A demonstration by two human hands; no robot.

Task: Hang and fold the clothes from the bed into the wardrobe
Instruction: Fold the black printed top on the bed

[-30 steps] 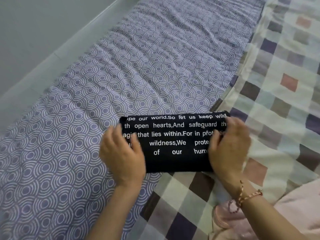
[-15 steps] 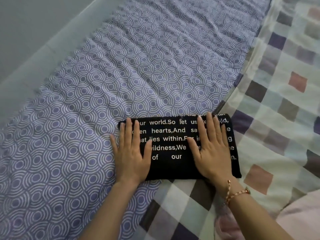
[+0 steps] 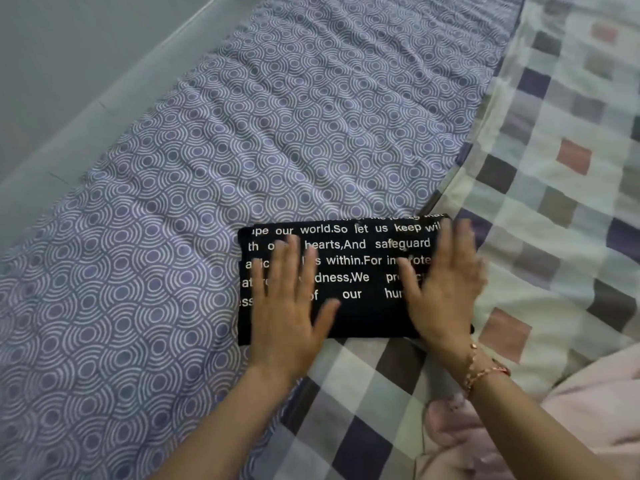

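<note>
A black garment printed with white text (image 3: 356, 271) lies folded into a neat rectangle on the bed, half on the purple sheet and half on the checked blanket. My left hand (image 3: 289, 303) lies flat on its left part, fingers straight and spread. My right hand (image 3: 445, 289) lies flat on its right part, fingers straight, slightly blurred; a bracelet circles that wrist. Both palms press down on the cloth. The wardrobe is out of view.
The purple sheet with white ring pattern (image 3: 242, 133) covers the bed's left and far side. A checked blanket (image 3: 561, 168) covers the right. A pale pink cloth (image 3: 519, 438) lies bunched at the lower right. A grey wall (image 3: 52, 81) borders the bed's far left edge.
A second ago both hands curled round the folded garment's ends. They then flattened on top of it, and now they have slid slightly across its surface.
</note>
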